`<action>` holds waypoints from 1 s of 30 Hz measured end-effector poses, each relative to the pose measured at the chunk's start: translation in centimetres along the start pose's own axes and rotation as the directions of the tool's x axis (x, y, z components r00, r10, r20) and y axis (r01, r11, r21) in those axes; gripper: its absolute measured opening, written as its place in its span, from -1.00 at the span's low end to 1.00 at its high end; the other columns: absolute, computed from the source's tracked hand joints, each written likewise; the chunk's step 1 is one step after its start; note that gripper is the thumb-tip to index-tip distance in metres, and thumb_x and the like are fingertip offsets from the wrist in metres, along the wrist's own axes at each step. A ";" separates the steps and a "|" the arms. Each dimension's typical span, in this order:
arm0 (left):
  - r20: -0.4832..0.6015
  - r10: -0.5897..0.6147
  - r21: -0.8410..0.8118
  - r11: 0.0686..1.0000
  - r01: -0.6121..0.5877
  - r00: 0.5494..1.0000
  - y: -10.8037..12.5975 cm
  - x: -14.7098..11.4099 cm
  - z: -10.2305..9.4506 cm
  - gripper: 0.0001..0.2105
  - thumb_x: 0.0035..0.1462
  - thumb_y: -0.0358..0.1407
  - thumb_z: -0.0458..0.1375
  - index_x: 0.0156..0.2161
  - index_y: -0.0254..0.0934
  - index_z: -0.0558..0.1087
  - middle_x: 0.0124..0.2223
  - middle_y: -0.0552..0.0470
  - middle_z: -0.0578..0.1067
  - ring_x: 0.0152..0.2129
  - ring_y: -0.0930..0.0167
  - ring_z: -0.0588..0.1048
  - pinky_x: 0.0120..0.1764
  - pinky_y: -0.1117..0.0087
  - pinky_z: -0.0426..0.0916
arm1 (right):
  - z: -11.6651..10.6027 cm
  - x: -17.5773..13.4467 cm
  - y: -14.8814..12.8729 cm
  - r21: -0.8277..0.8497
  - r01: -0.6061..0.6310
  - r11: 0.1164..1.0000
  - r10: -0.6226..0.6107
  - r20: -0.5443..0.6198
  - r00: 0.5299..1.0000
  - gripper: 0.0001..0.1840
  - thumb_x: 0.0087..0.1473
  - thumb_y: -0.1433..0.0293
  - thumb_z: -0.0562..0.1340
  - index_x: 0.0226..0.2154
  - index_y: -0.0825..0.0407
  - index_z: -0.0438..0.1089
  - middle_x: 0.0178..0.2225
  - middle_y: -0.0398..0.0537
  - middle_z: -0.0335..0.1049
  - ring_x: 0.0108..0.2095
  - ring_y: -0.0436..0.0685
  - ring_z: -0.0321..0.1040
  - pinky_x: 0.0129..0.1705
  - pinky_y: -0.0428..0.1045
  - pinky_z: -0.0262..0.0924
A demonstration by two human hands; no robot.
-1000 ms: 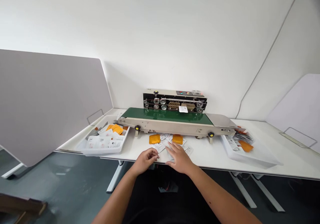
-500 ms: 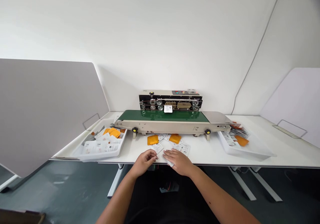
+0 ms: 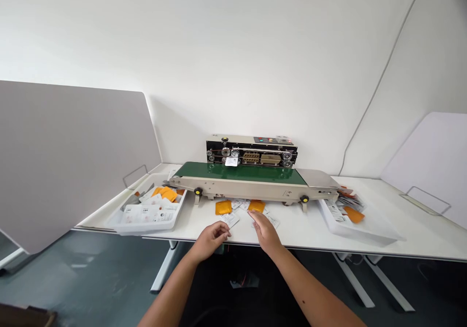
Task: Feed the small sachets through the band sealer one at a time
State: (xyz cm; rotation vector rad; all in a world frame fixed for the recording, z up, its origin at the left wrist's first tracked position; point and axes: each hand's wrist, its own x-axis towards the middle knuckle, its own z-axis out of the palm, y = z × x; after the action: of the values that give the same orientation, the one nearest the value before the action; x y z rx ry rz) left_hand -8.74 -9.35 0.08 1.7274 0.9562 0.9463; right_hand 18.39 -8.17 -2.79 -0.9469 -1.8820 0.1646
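Observation:
At the front edge of the white table, my left hand (image 3: 211, 238) has loosely curled fingers, the thumb a little apart, and nothing visible in it. My right hand (image 3: 265, 230) has its fingers stretched out, with the tips close to an orange packet (image 3: 256, 206). Another orange packet (image 3: 223, 207) lies beyond my left hand. White printed packets, such as this one (image 3: 230, 219), are spread around them; my right hand partly covers some. Behind stands a band sealing machine (image 3: 251, 147) with a green conveyor belt (image 3: 219, 171). A white packet (image 3: 231, 161) sits at its rollers.
To the left, a clear plastic bin (image 3: 146, 227) holds white and orange packets. A second bin (image 3: 365, 230) on the right holds more packets under the metal end plate (image 3: 315, 176). Grey panels stand left (image 3: 73, 161) and right (image 3: 434, 156).
The packet in the sealing machine has travelled left. My right hand has moved forward and turned, away from a white packet that was under it. My left hand has barely moved.

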 end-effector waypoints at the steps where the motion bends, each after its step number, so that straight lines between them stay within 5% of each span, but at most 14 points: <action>1: 0.001 0.004 0.000 1.000 -0.004 1.000 0.0 0.0 0.0 -0.72 0.19 -0.07 0.22 -0.17 -0.25 0.44 -0.22 -0.03 0.58 -0.25 0.33 0.53 -0.15 0.35 0.40 | 0.0 0.2 -0.2 0.007 -0.021 1.000 0.021 -0.002 1.000 -0.56 0.36 0.30 0.02 0.23 -0.13 0.31 0.15 0.01 0.39 0.19 0.22 0.29 0.24 0.25 0.21; 4: 0.009 0.013 -0.001 1.000 -0.013 1.000 -0.1 0.1 0.0 -0.73 0.21 -0.08 0.21 -0.16 -0.25 0.43 -0.22 -0.04 0.57 -0.24 0.32 0.52 -0.14 0.35 0.39 | 0.2 0.5 -1.6 0.105 -0.079 0.991 0.082 -0.026 0.996 -0.59 0.35 0.25 0.03 0.13 -0.07 0.38 0.07 0.07 0.45 0.07 0.21 0.41 0.14 0.18 0.30; 6: 0.014 0.017 -0.005 1.000 -0.016 1.000 -0.1 0.1 0.0 -0.73 0.21 -0.09 0.21 -0.15 -0.26 0.43 -0.21 -0.05 0.57 -0.23 0.32 0.52 -0.13 0.35 0.39 | 0.6 0.6 -2.9 0.210 -0.189 0.959 0.190 0.014 0.982 -0.61 0.35 0.21 0.02 0.08 -0.03 0.39 -0.15 0.07 0.54 -0.19 0.16 0.52 -0.06 0.09 0.41; 10: 0.012 0.026 -0.022 0.999 -0.026 1.000 -0.3 0.2 0.1 -0.71 0.21 -0.08 0.20 -0.12 -0.25 0.42 -0.20 -0.05 0.57 -0.22 0.31 0.53 -0.12 0.34 0.39 | 2.0 1.2 -4.8 0.366 -0.531 0.764 0.468 0.252 0.847 -0.65 0.23 0.15 0.17 -0.05 0.00 0.39 -0.62 -0.21 0.36 -0.60 0.07 0.37 -0.45 -0.03 0.34; 14: 0.017 0.031 -0.025 0.999 -0.030 0.999 -0.3 0.1 0.0 -0.71 0.22 -0.07 0.19 -0.13 -0.26 0.41 -0.20 -0.05 0.56 -0.22 0.32 0.52 -0.13 0.33 0.40 | 3.0 1.9 -4.9 0.476 -0.628 0.616 0.559 0.298 0.774 -0.66 -0.05 0.20 0.40 -0.24 0.01 0.43 -0.49 -0.15 0.46 -0.47 0.11 0.44 -0.38 -0.01 0.35; 20: -0.006 0.016 -0.024 1.000 -0.016 1.000 0.0 0.1 0.1 -0.68 0.20 -0.04 0.21 -0.11 -0.25 0.41 -0.21 -0.05 0.56 -0.23 0.31 0.53 -0.13 0.32 0.40 | 3.1 1.9 -4.3 0.735 -0.599 0.319 0.672 0.270 0.689 -0.44 -0.24 0.20 0.52 -0.18 0.09 0.45 -0.26 0.05 0.55 -0.21 0.25 0.50 -0.13 0.12 0.39; 25: -0.002 0.022 -0.020 1.000 -0.022 1.000 0.1 0.0 0.1 -0.69 0.20 -0.04 0.20 -0.11 -0.25 0.42 -0.22 -0.04 0.57 -0.25 0.32 0.53 -0.13 0.33 0.40 | 3.1 1.8 -4.0 0.786 -0.583 0.206 0.735 0.270 0.623 -0.46 -0.25 0.26 0.50 -0.18 0.03 0.39 -0.16 0.01 0.51 -0.15 0.20 0.47 -0.18 0.07 0.42; 30: 0.000 0.025 -0.020 0.999 -0.025 1.000 0.0 0.0 0.1 -0.69 0.20 -0.05 0.21 -0.12 -0.25 0.43 -0.21 -0.05 0.57 -0.24 0.31 0.53 -0.13 0.33 0.40 | 2.9 1.7 -3.9 0.784 -0.586 0.207 0.689 0.308 0.656 -0.47 -0.20 0.27 0.47 -0.14 0.03 0.39 -0.20 -0.03 0.50 -0.26 0.12 0.44 -0.33 -0.03 0.36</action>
State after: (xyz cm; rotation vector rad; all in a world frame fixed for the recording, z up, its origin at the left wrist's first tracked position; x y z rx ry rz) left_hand -8.64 -9.39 0.06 1.7256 0.9243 0.9689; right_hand 13.60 -8.87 -1.13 -0.9117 -0.8911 1.4101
